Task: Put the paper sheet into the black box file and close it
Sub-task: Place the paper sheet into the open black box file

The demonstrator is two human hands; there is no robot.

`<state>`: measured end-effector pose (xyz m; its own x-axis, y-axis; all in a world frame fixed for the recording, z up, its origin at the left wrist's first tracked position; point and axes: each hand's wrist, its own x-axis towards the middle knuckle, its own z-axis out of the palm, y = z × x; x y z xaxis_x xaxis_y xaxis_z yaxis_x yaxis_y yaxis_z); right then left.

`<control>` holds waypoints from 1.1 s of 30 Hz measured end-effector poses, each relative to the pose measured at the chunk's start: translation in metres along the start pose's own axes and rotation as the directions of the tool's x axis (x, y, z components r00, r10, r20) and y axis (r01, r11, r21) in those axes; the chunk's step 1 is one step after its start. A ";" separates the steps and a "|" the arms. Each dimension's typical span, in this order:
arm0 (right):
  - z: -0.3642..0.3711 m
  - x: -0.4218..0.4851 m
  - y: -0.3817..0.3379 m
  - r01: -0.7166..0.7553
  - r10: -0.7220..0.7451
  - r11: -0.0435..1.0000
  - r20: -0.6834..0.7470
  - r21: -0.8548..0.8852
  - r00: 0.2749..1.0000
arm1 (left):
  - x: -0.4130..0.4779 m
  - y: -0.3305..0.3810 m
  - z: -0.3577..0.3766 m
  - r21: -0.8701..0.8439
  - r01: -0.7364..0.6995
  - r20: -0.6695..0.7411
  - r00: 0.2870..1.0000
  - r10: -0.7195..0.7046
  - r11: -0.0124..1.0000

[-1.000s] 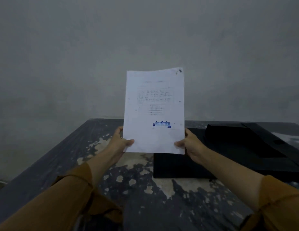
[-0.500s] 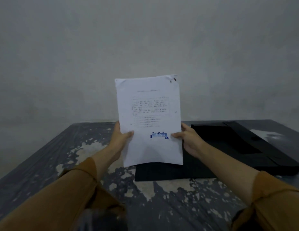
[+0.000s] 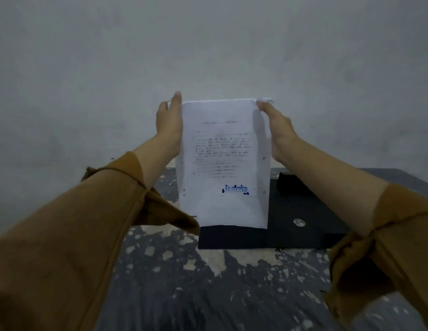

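I hold a white paper sheet (image 3: 222,163) upright in front of me, printed text on it and a blue "REJECTED" stamp low on the right. My left hand (image 3: 168,118) grips its top left corner and my right hand (image 3: 276,123) grips its top right corner. The sheet hangs above the near left part of the black box file (image 3: 291,211), which lies open and flat on the table. A small round metal fitting (image 3: 299,222) shows on the file's inner face. The sheet hides part of the file.
The dark table (image 3: 208,283) has worn, peeling pale patches across its top. A plain grey wall (image 3: 208,56) stands right behind its far edge. My brown sleeves fill both lower corners of the view.
Both hands have slid from the sheet's lower sides up to its top corners. The sheet now hangs from them, and the view has shifted so the file sits further right and lower.
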<state>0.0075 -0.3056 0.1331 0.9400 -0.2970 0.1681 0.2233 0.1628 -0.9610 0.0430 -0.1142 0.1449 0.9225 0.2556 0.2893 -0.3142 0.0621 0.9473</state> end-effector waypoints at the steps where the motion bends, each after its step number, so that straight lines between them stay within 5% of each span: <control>1: 0.003 0.000 -0.005 -0.015 0.015 0.999 -0.004 0.032 1.000 | 0.001 0.003 0.000 -0.022 0.015 -0.018 1.000 -0.016 1.000; 10: 0.006 -0.001 -0.014 -0.021 0.017 0.998 -0.060 -0.064 0.998 | -0.003 0.009 0.001 0.046 0.016 -0.042 0.999 -0.014 0.999; 16: -0.009 -0.017 0.026 0.046 -0.042 0.983 0.027 -0.177 0.999 | -0.026 -0.030 -0.012 0.132 -0.024 0.091 0.996 0.012 0.991; 23: -0.042 -0.040 0.116 -0.089 0.123 0.960 0.115 -0.264 0.986 | -0.079 -0.130 -0.042 0.253 0.056 0.306 0.942 -0.135 0.966; 33: -0.048 -0.031 0.130 -0.168 0.195 0.926 0.048 -0.337 0.980 | -0.074 -0.139 -0.040 0.342 0.158 0.170 0.959 -0.226 0.926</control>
<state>-0.0054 -0.3202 -0.0073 0.9768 -0.2140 -0.0118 -0.0375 -0.1165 -0.9925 0.0091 -0.1031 -0.0140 0.9940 0.0672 0.0868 -0.0691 -0.2321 0.9702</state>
